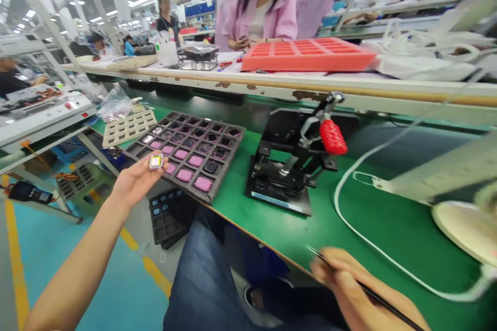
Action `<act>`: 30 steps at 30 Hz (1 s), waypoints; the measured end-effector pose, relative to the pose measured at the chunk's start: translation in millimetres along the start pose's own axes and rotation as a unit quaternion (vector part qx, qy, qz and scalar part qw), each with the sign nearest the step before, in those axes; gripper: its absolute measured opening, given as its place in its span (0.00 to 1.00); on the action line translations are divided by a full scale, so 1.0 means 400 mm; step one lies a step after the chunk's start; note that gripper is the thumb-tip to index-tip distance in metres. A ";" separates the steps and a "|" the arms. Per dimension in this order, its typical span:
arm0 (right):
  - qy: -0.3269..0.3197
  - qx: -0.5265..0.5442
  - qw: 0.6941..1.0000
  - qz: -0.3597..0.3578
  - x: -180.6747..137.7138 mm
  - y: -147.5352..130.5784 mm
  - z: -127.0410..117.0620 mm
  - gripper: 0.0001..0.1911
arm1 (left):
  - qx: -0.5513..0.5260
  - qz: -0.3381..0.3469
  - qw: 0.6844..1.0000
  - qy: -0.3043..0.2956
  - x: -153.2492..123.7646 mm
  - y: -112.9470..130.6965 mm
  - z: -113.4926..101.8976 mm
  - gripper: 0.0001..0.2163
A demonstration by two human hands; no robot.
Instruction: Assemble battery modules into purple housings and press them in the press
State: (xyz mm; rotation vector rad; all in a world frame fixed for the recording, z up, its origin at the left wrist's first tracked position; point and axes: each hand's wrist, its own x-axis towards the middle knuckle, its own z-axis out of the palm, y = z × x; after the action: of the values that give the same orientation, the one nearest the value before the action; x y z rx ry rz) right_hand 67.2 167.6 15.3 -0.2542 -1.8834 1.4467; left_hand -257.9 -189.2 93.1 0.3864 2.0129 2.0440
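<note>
My left hand is closed on a small squarish part with a pale, yellowish face, over the near left edge of a dark foam tray. The tray's compartments hold pink pieces and black squarish pieces. Near the bench's front edge, my right hand grips a pair of black tweezers. The tips of the tweezers point left and stand slightly apart, with nothing visible between them. Between tray and right hand stands a black toggle press with a red handle.
A cream tray and a plastic bag of parts lie behind the dark tray. Across the bench, a white cable curves at the right. The shelf above carries a red tray. A person in pink sits opposite.
</note>
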 end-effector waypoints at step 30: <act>-0.015 0.025 0.990 -0.135 -0.122 -0.061 0.178 0.21 | -0.033 -0.182 0.960 -0.208 -0.410 -0.130 0.490 0.21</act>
State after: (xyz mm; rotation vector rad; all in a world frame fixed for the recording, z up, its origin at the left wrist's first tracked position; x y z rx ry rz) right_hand 62.0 78.3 9.6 0.0469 -1.8226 1.3165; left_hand -35.5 -63.4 41.1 0.3642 1.6184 1.6383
